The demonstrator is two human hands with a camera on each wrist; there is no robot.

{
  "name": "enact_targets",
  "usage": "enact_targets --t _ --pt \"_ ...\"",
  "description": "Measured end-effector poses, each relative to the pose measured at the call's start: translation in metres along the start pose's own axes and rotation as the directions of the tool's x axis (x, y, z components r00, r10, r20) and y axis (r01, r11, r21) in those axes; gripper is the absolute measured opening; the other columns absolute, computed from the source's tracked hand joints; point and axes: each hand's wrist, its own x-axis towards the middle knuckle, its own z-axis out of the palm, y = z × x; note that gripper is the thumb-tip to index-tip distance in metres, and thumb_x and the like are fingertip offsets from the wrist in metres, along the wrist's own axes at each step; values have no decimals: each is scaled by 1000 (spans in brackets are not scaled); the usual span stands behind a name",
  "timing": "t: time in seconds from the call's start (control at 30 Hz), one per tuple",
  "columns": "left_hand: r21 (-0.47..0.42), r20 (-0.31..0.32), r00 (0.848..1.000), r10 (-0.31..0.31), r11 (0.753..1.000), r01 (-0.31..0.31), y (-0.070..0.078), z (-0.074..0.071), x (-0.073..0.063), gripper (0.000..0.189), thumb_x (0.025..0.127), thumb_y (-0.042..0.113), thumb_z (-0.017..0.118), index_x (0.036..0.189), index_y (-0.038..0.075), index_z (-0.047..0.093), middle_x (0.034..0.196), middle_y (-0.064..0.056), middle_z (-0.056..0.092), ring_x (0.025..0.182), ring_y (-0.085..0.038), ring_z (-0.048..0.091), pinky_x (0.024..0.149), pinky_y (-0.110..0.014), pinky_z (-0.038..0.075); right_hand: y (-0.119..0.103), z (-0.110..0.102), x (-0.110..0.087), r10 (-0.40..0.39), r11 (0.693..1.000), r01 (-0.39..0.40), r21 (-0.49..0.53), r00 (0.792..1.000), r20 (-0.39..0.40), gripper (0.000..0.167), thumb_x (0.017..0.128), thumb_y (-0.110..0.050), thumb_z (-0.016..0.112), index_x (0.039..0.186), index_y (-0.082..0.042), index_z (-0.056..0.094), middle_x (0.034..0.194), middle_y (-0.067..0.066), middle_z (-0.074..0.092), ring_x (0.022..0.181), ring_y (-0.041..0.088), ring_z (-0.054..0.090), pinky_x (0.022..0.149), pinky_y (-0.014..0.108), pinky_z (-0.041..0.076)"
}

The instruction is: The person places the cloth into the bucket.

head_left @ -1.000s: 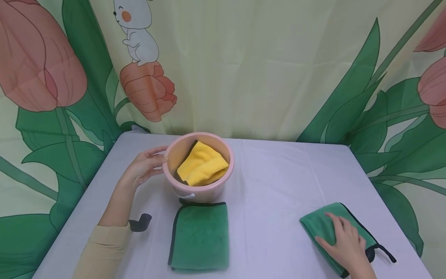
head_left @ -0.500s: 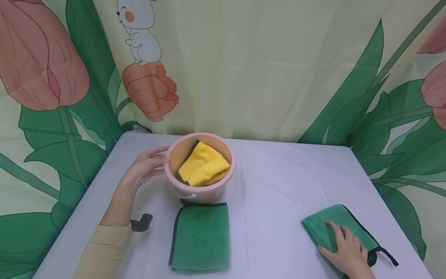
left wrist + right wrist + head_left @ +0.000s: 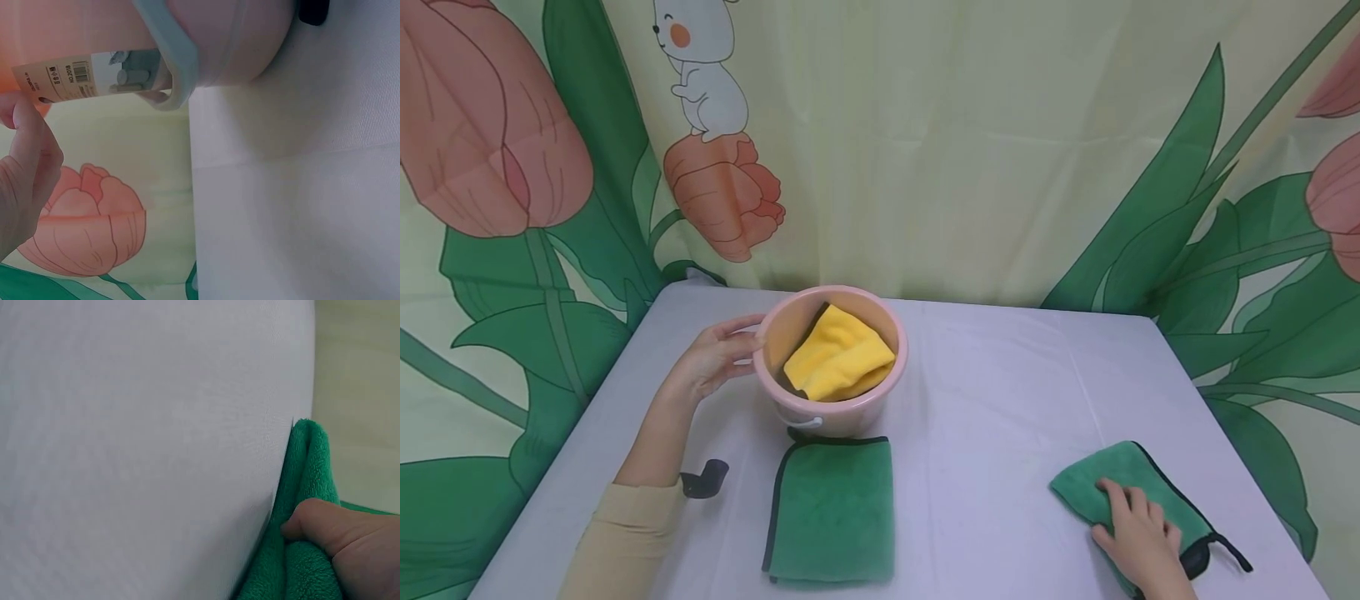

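Observation:
My left hand (image 3: 718,354) touches the outer left side of the pink bucket's (image 3: 887,387) rim, its fingers not curled round it. A folded yellow cloth (image 3: 838,354) with dark edging lies inside the bucket. My right hand (image 3: 1142,533) grips a folded green cloth (image 3: 1097,471) with black edging at the lower right. In the right wrist view, the thumb (image 3: 312,522) presses into a fold of this green cloth (image 3: 315,469). The fingers beneath are hidden there. The left wrist view shows the bucket's label and pale handle (image 3: 172,50) beside the hand (image 3: 28,175).
Another folded green cloth (image 3: 831,512) lies flat in front of the bucket. Everything stands on a white-covered table (image 3: 985,417). A curtain (image 3: 925,150) printed with tulips and a white animal hangs behind it.
The right hand's fingers have curled more and drawn in on the green cloth, which now bunches slightly. The left hand and the bucket stay in place.

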Motion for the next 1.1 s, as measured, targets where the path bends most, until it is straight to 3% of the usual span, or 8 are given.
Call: enact_targets --t 0.27,0.6,0.77,0.87,1.0,1.1 --pt "8 15 1000 3 1000 -4 1 0 0 63 88 20 61 142 9 31 132 -19 42 92 -9 60 84 -32 49 -6 4 1 -15 999 11 -37 994 -110 47 81 -7 63 123 1 41 110 28 40 94 47 38 71 63 30" --pt "11 21 1000 8 1000 -8 -1 0 1 63 88 21 61 142 9 31 131 -19 43 93 -10 60 84 -32 49 -9 3 2 -2 1000 -1 -29 992 -128 40 82 -5 63 117 1 44 103 26 43 92 45 39 69 61 29" --pt "11 24 1000 16 1000 -16 -2 0 2 63 88 21 61 142 8 32 131 -19 44 92 -10 60 84 -32 50 -19 -3 -1 -33 999 26 -37 976 -214 37 83 -7 61 115 2 43 99 25 44 90 43 39 69 61 29" --pt "8 23 1000 17 1000 -17 -1 0 2 63 88 20 61 142 8 32 130 -19 44 92 -10 60 83 -32 50 -28 -8 -2 -85 996 71 -55 941 -329 35 82 -5 60 112 2 44 95 24 44 86 41 40 68 60 29" --pt "1 18 1000 10 1000 -10 -1 0 2 63 87 20 62 142 9 32 129 -18 45 91 -10 61 82 -32 50 -39 -16 1 -163 987 142 -79 868 -469 34 79 -2 62 108 1 46 90 23 43 80 38 39 67 58 27" --pt "1 18 1000 8 1000 -8 0 0 2 63 87 21 62 142 9 32 128 -17 45 91 -10 61 83 -32 50 -48 -27 7 -211 977 189 -96 825 -525 36 77 0 63 108 1 46 88 23 43 79 39 38 68 59 25"
